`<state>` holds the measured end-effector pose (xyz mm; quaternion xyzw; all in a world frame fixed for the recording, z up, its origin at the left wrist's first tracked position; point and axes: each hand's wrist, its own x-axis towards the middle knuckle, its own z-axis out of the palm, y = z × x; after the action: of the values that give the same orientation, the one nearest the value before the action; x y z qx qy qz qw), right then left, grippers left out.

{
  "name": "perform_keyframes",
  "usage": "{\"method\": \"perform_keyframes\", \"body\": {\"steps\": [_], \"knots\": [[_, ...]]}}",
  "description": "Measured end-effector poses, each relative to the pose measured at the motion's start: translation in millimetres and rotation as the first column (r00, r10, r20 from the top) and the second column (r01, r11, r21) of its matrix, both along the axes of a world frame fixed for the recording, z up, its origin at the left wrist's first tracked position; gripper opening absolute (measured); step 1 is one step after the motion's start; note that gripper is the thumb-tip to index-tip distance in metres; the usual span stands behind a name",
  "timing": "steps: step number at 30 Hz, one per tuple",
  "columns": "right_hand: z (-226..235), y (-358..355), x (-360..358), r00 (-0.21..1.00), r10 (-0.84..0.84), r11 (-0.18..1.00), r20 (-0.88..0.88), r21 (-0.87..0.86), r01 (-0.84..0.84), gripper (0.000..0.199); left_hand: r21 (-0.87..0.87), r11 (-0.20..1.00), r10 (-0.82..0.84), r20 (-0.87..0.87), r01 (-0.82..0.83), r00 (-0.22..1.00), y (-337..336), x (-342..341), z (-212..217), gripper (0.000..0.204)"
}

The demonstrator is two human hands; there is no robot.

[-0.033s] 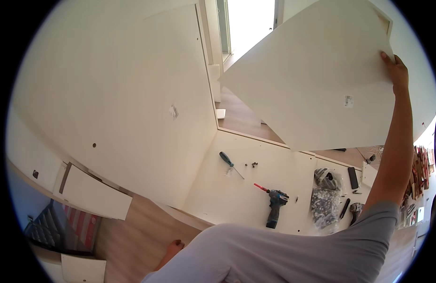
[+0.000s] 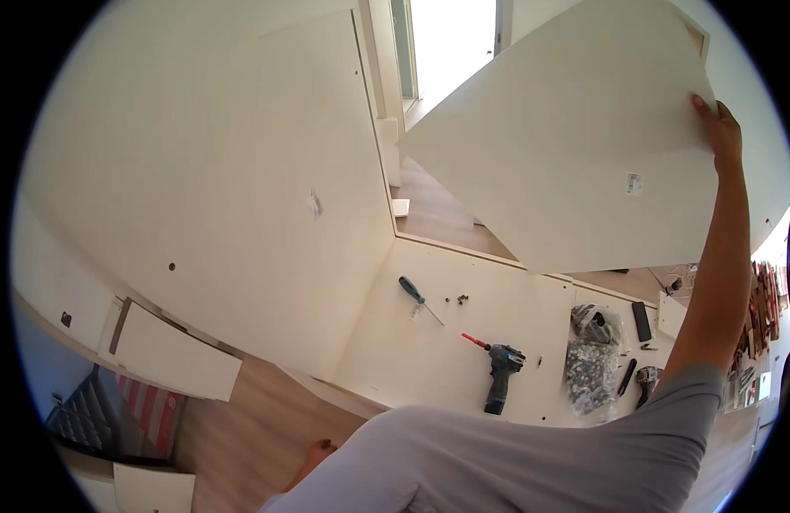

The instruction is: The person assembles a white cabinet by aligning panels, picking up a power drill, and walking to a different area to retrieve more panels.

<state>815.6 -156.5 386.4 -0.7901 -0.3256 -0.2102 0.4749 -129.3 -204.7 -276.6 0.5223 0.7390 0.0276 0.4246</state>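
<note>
Nothing has shifted since the earlier frame: the right hand [image 2: 722, 130] still grips the upper right edge of a large white panel [image 2: 574, 145] held up in the air, fingers curled over its rim and thumb behind it. Left hand is out of view, so its fingers cannot be told. Below, a white board [image 2: 429, 350] lies flat on the wooden floor [image 2: 241, 436] carrying a screwdriver [image 2: 419, 298] near its middle, a cordless drill [image 2: 500, 375] toward its near edge and bags of screws [image 2: 590, 363] at its right end.
</note>
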Motion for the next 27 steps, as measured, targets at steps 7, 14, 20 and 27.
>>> {"method": "perform_keyframes", "body": {"steps": [7,14,20,27], "knots": [[-12,-55,14,0.994,-0.102,0.994,0.027,0.045,0.101,0.086,-0.243,0.945,-0.162,0.225,0.216,0.961,-2,40,53,0.048],[-19,-75,30,1.000,0.026,1.000,0.000,0.004,-0.026,0.081,-0.064,0.892,-0.395,0.368,0.447,0.842,68,131,166,0.046],[2,-62,-13,0.985,0.051,0.998,0.163,0.023,-0.056,0.070,0.343,0.624,-0.773,0.139,0.703,0.619,121,183,193,0.039],[12,-59,-26,0.979,0.152,0.988,0.136,0.008,-0.155,0.075,0.681,0.386,-0.893,0.107,0.622,0.436,199,281,303,0.036]]}}
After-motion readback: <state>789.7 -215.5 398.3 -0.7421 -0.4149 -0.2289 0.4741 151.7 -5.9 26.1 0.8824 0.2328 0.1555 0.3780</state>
